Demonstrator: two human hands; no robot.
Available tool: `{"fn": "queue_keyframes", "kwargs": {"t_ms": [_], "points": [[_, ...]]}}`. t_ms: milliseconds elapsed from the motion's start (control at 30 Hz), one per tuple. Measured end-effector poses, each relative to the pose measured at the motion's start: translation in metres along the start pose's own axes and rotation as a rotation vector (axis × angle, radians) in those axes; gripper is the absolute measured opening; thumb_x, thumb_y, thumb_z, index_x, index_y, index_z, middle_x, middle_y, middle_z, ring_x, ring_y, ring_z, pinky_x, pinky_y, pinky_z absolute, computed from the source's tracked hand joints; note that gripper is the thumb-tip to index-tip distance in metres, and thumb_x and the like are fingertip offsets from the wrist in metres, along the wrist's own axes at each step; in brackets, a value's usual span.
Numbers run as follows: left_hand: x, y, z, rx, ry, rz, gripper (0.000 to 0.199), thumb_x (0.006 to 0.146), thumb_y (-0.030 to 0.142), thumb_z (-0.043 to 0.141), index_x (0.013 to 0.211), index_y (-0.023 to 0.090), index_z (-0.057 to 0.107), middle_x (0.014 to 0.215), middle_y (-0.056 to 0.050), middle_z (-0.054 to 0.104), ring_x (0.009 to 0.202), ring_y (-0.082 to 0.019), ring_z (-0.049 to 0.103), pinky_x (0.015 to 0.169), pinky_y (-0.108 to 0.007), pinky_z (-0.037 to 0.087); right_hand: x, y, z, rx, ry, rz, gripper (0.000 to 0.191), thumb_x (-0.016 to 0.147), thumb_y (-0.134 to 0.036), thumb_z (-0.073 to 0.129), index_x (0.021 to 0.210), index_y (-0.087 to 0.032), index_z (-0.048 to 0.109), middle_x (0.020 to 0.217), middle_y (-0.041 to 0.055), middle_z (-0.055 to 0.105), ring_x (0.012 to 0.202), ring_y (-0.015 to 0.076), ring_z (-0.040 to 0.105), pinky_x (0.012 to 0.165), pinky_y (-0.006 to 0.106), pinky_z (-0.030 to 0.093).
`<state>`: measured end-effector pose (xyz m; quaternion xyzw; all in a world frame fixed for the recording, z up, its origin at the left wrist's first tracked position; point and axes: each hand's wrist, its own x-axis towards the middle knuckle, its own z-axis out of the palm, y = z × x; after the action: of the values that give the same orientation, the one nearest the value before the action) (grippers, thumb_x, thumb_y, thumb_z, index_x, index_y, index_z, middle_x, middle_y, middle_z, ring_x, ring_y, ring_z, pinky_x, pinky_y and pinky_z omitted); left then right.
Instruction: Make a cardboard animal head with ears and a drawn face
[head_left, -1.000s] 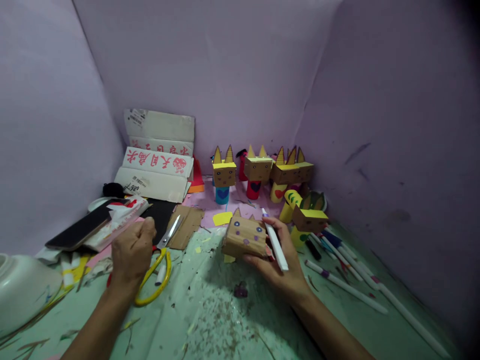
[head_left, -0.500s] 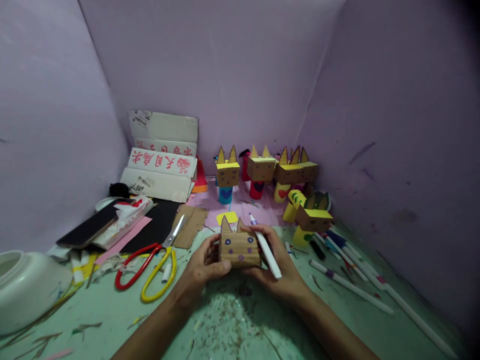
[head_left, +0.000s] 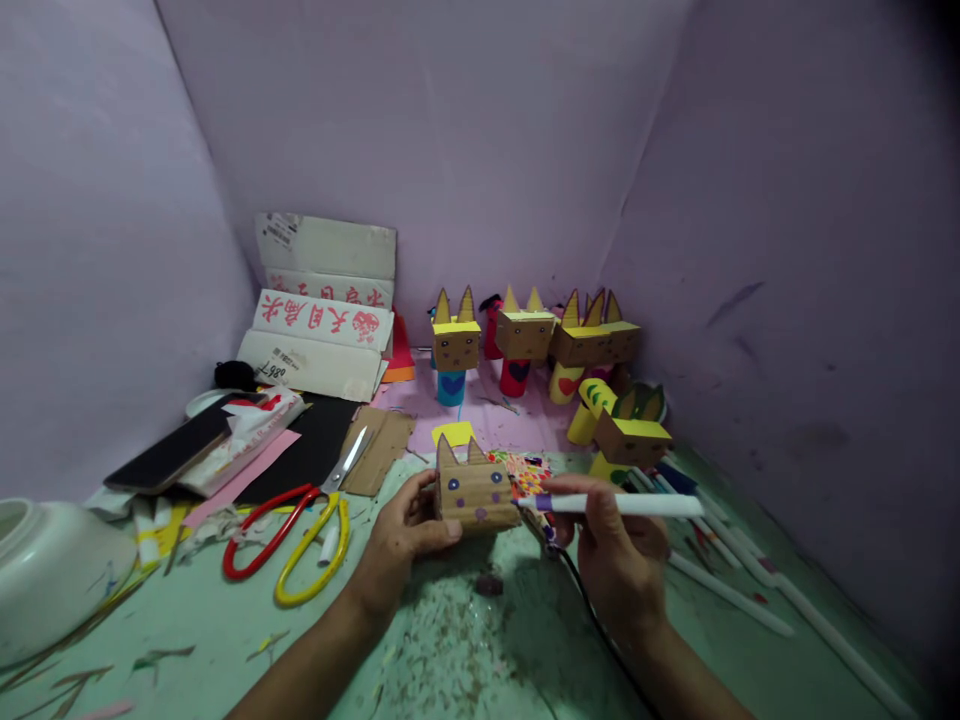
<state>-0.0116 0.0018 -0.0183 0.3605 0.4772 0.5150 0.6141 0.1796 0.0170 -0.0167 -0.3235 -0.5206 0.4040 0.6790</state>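
My left hand (head_left: 405,540) is closed around the left side of a small corrugated cardboard box shaped like an animal head (head_left: 476,490), its thumb on the front lower corner. Two pointed ears rise from the box, and its front carries dark eyes and purple spots. A white marker with a purple end (head_left: 645,504) lies level in my right hand (head_left: 619,550), gripped between thumb and fingers. Its purple tip points left, at the right edge of the box front; whether it touches I cannot tell. Behind the box lies a colourful patterned object (head_left: 525,472) with a black cable (head_left: 589,595), partly hidden.
Several finished-looking cardboard-headed figures (head_left: 454,345) stand at the back on pink paper (head_left: 495,430). Red-and-yellow-handled scissors (head_left: 307,520) lie to the left, near a white jar (head_left: 52,580) and folded cartons (head_left: 322,335). More markers (head_left: 731,595) lie at the right.
My right hand has let go of the box and moved right. The marker has swung from slanting upward to level, tip toward the box. The patterned object and cable have come into view.
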Motion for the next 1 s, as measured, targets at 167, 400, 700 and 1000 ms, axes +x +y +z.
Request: {"fn": "queue_keyframes", "kwargs": {"t_ms": [167, 400, 700, 1000], "points": [[0.001, -0.001, 0.000, 0.032, 0.033, 0.030, 0.067, 0.054, 0.028, 0.076, 0.117, 0.017, 0.053, 0.110, -0.012, 0.066, 0.100, -0.031, 0.061, 0.073, -0.034, 0.050, -0.001, -0.001, 0.005, -0.086, 0.022, -0.018, 0.027, 0.086, -0.039, 0.056, 0.077, -0.019, 0.072, 0.051, 0.0004, 0.059, 0.046, 0.0130, 0.051, 0.040, 0.023, 0.037], [0.006, -0.002, -0.001, 0.036, 0.013, 0.091, 0.058, 0.054, 0.024, 0.076, 0.109, 0.017, 0.058, 0.105, -0.008, 0.069, 0.100, -0.030, 0.062, 0.078, -0.033, 0.050, 0.001, -0.005, 0.006, -0.323, 0.059, -0.055, 0.012, 0.078, -0.032, 0.066, 0.073, -0.021, 0.066, 0.057, -0.0015, 0.061, 0.051, 0.0126, 0.054, 0.047, 0.023, 0.042], [0.006, -0.003, 0.001, 0.044, -0.018, 0.122, 0.060, 0.055, 0.023, 0.076, 0.111, 0.015, 0.058, 0.107, -0.011, 0.068, 0.102, -0.032, 0.061, 0.082, -0.034, 0.048, 0.002, -0.004, 0.007, -0.205, 0.021, 0.012, 0.016, 0.085, -0.036, 0.058, 0.080, -0.020, 0.058, 0.051, -0.0040, 0.055, 0.044, 0.0115, 0.051, 0.043, 0.021, 0.041], [0.005, -0.002, 0.003, 0.058, 0.011, 0.101, 0.060, 0.054, 0.023, 0.076, 0.111, 0.016, 0.059, 0.108, -0.011, 0.068, 0.101, -0.033, 0.061, 0.081, -0.036, 0.050, -0.004, 0.011, 0.010, -0.285, -0.027, 0.011, 0.019, 0.087, -0.036, 0.054, 0.076, -0.020, 0.054, 0.059, -0.0034, 0.050, 0.049, 0.0109, 0.045, 0.043, 0.022, 0.035]]}}
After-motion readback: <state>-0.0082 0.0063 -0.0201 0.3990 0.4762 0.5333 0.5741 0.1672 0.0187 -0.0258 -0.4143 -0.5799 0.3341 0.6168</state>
